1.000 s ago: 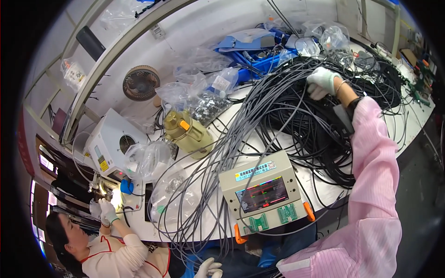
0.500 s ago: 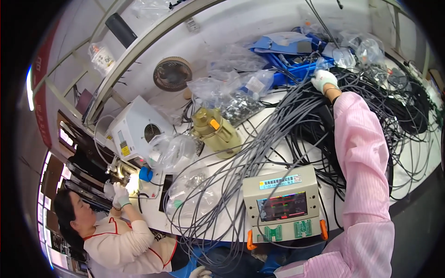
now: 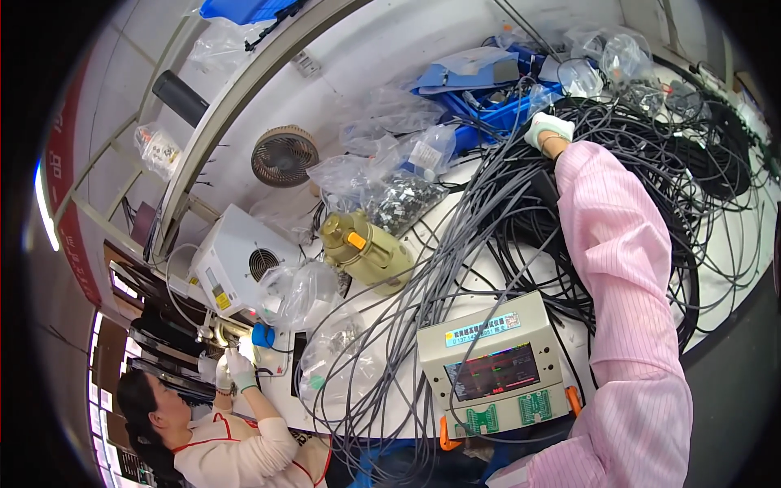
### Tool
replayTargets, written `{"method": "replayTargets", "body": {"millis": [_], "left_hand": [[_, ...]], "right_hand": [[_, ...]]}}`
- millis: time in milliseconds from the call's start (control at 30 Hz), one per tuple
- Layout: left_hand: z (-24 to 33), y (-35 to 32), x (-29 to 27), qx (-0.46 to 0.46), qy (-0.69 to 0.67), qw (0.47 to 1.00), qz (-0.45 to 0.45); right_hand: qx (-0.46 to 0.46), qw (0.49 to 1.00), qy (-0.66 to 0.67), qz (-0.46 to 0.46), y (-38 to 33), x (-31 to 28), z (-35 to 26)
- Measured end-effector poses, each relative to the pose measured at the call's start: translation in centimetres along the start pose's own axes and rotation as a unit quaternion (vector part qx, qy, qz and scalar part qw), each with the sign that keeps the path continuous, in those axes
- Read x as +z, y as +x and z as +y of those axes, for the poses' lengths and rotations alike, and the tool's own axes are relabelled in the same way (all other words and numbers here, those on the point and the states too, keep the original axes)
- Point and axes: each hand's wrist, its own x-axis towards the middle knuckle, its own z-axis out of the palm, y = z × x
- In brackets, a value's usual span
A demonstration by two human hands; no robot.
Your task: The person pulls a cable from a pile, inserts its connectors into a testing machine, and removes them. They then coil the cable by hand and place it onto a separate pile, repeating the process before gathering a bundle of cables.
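My right hand (image 3: pixel 550 130), in a white glove, reaches far across the table at the end of a pink striped sleeve. It is closed at the far end of a long bundle of grey cables (image 3: pixel 480 195); its fingertips are partly hidden. The bundle fans out toward the near edge. Close in front of me stands a beige tester (image 3: pixel 488 358) with a lit screen and two green circuit boards on its lower front. Some cables cross its face. My left hand is out of view.
Black coiled cables (image 3: pixel 651 171) pile up at the right. Blue trays (image 3: pixel 504 114) and clear bags of small parts (image 3: pixel 399 199) lie behind. A khaki jug (image 3: pixel 366 252), a white machine (image 3: pixel 244 260) and a fan (image 3: pixel 284 154) stand leftward. A co-worker (image 3: pixel 236 431) sits at the left.
The view has shifted slightly; my right hand stays at the cable bundle. A gloved hand at the lower edge has left the view. The co-worker's hands have moved beside the lit machine.
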Motion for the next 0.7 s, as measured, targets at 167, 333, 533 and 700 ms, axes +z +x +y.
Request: {"method": "replayTargets", "body": {"millis": [167, 333, 533, 700], "left_hand": [[-1.7, -0.5, -1.0, 0.013, 0.015, 0.999, 0.033], [-5.0, 0.2, -1.8, 0.019, 0.039, 0.998, 0.054], [-3.7, 0.4, -1.1, 0.017, 0.000, 1.000, 0.018], [-2.0, -1.4, -1.3, 0.031, 0.010, 0.998, 0.052]], "right_hand": [[-0.020, 1.000, 0.013, -0.009, -1.1, 0.9, -2.2], [-0.011, 1.000, -0.012, -0.007, -1.9, -0.4, -0.6], [-0.036, 0.995, 0.084, -0.031, 2.1, 1.2, 3.2], [-0.041, 0.872, 0.466, 0.144, 2.9, 2.4, 2.1]]}}
